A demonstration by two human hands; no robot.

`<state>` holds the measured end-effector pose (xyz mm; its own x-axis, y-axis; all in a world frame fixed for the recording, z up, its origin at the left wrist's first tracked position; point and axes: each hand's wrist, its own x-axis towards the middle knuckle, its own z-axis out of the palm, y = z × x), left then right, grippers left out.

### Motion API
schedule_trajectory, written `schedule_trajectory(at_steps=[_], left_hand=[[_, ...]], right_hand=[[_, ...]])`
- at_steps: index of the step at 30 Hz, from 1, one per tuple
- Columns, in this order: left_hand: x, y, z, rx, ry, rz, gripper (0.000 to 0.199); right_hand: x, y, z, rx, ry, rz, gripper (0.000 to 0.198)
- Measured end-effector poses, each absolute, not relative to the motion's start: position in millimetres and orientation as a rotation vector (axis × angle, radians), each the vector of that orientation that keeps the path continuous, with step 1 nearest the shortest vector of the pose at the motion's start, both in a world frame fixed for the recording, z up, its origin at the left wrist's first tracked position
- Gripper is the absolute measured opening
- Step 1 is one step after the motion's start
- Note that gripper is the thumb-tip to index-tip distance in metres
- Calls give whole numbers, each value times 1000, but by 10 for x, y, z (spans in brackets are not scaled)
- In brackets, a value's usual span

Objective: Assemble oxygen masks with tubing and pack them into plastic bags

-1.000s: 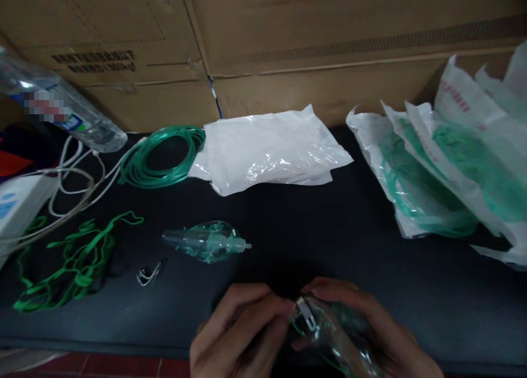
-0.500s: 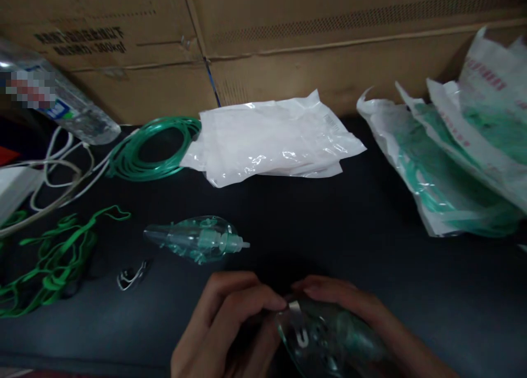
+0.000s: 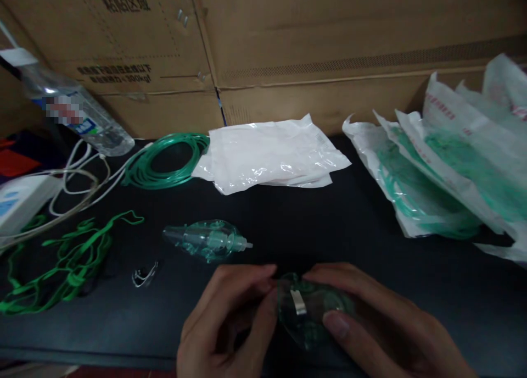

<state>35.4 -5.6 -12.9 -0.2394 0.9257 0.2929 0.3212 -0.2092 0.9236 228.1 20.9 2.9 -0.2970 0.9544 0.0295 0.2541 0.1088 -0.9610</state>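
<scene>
A clear green oxygen mask (image 3: 308, 334) is held between my two hands near the table's front edge. A small metal nose strip (image 3: 298, 302) shows on its upper left part. My right hand (image 3: 382, 317) wraps round the mask's right side, thumb on top. On the mask's left edge, my left hand (image 3: 230, 317) closes with thumb and fingertips; their exact contact is partly hidden. Just beyond my left hand lies a second clear green mask (image 3: 206, 240) with a pale connector. Some thin shiny metal strips (image 3: 144, 274) lie to its lower left.
Green elastic straps (image 3: 69, 262) are heaped at left. Behind them are white cables (image 3: 78, 174), a coiled green tube (image 3: 164, 164) and a leaning plastic bottle (image 3: 82, 109). White packets (image 3: 267, 153) lie mid-back; packaged green tubing (image 3: 428, 185) stands right. Cardboard (image 3: 313, 37) walls the back.
The held mask has turned and shifted slightly up and left. My right thumb now lies on top of it. The view has tilted upward, so the table things appear lower.
</scene>
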Motion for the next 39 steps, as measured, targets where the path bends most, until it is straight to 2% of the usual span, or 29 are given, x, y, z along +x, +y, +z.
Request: schedule_trajectory(at_steps=[4, 8, 11, 22, 39], left_hand=[[278, -73, -89, 1300, 1398, 1323, 18], [240, -29, -95, 1423, 1301, 1191, 15], [217, 4, -125, 1494, 1317, 1177, 20], [137, -84, -154, 1734, 1355, 1172, 40], [215, -118, -162, 1679, 1428, 1174, 28]], right_hand=[[2293, 143, -36, -1212, -1654, 953, 36], [2260, 88, -100, -1187, -1588, 1017, 41], [2217, 83, -112, -1184, -1567, 1063, 43], [2219, 63, -112, -1216, -1696, 893, 42], [2103, -2, -123, -1163, -1747, 695, 35]])
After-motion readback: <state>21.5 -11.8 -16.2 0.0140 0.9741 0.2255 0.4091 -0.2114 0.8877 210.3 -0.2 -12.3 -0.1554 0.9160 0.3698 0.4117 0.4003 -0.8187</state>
